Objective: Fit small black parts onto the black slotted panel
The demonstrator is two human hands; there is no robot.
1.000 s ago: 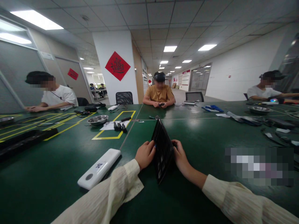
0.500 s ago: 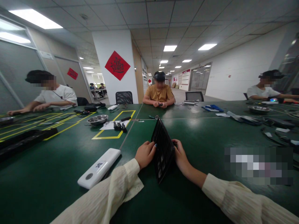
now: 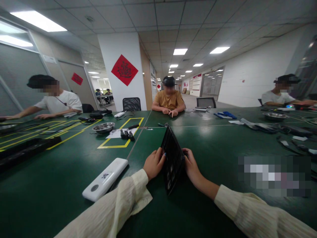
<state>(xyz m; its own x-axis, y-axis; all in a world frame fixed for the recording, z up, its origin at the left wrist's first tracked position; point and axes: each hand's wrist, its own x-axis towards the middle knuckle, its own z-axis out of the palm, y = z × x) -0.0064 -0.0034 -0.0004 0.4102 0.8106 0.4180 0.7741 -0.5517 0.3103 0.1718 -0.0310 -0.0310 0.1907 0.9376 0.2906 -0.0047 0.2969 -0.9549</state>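
Black and flat, the panel point(image 3: 174, 165) stands on edge between my left grip point(image 3: 154, 164) and my right grip point(image 3: 193, 167), above the green counter point(image 3: 213, 142). Its long axis, as I see it, runs away from me: the near tip points down and back between my sleeves point(image 3: 121, 205), while the far tip points up and ahead, past both grips. The visible face, with paler shapes low on it, turns towards my left grip and a little towards me; the panel leans rather than standing plumb. I cannot tell whether its lower edge touches the counter.

My left grip is closed on the near-left side, thumb against the face, with a small blue spot at the thumb's tip. My right grip is closed on the opposite edge, some of its fingers hidden behind the panel.

Left of my left grip and nearer to me lies a white device point(image 3: 105, 180), slanting away to the right, just beside my sleeve. Beyond that grip, also to the left, are small black parts point(image 3: 127, 135) on a paper sheet point(image 3: 114, 134), with a metal bowl point(image 3: 102, 131) near them. Straight ahead of both grips, across the counter, sits a person point(image 3: 169, 99) in a tan shirt.
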